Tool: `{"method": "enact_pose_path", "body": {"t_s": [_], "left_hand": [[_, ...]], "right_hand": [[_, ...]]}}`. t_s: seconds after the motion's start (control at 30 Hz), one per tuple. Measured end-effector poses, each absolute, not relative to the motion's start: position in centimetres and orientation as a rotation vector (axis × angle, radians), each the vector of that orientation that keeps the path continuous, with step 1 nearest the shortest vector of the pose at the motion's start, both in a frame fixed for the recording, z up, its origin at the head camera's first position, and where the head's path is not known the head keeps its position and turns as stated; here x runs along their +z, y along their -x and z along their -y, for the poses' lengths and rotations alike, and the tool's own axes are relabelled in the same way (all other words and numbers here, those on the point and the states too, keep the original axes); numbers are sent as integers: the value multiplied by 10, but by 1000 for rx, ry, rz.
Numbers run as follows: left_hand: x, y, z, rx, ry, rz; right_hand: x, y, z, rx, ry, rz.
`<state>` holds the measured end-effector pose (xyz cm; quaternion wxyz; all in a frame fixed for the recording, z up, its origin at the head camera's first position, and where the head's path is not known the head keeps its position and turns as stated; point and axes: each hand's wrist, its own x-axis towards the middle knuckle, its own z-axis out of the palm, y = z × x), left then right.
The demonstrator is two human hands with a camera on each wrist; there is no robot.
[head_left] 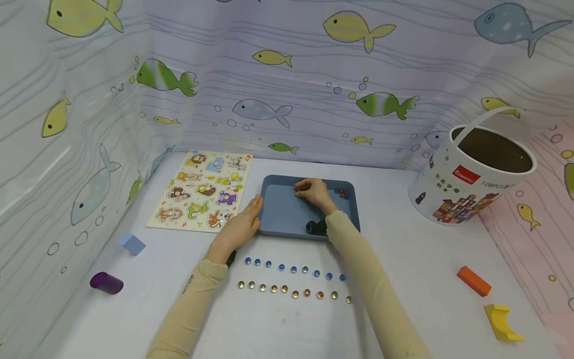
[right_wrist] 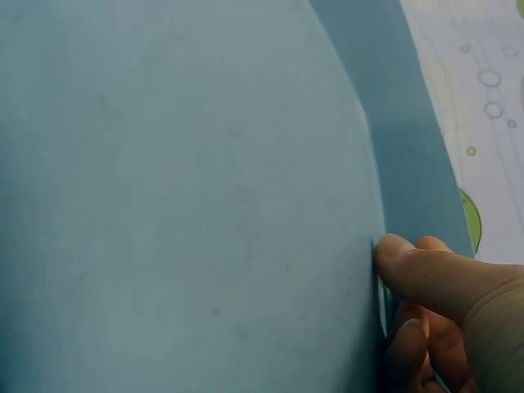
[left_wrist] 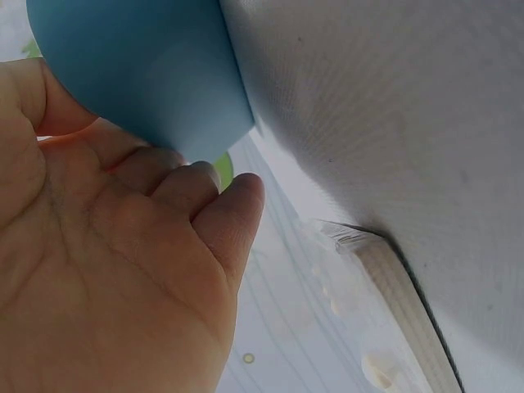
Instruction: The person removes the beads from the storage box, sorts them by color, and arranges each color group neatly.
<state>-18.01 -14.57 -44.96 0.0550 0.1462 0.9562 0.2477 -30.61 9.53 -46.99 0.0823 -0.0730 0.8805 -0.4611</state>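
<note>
A grey-blue rectangular tray [head_left: 282, 227] lies on the table, with small red and blue beads [head_left: 343, 193] in its far right corner. My left hand [head_left: 239, 227] rests along the tray's left side, its fingers extended against the rim; the left wrist view shows them at the tray's outer wall [left_wrist: 155, 74]. Inside the tray, my right hand [head_left: 314, 193] is bent down near the far wall. Thumb and fingers meet close together there in the right wrist view, but whether anything small is between them is hidden.
Nearer me run a row of blue beads [head_left: 281, 268] and a row of gold and orange beads [head_left: 284, 288]. An animal puzzle board [head_left: 202, 192] lies left. Loose blocks [head_left: 474, 281] flank both sides. A white bucket [head_left: 466, 182] stands right, before a fish-print curtain.
</note>
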Motion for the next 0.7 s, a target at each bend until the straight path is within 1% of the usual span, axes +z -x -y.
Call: {"method": "enact_pose_path", "body": {"t_s": [0.13,0.3,0.53,0.7], "left_hand": [[-450,179,146,756,-458,-2909],[-448,178,147,744,-461,-2900],[-446,178,147,762,-459,-2907],[-446,177,147,776,-458,-2900]], "right_hand": [[-468,306,-98,-1421,242,-2550],[-454,301,-109,-1542,265,-2371],[-428,286,-133,-1681,331,-2248],[-420,273,-157,-1734,340,-2244]]}}
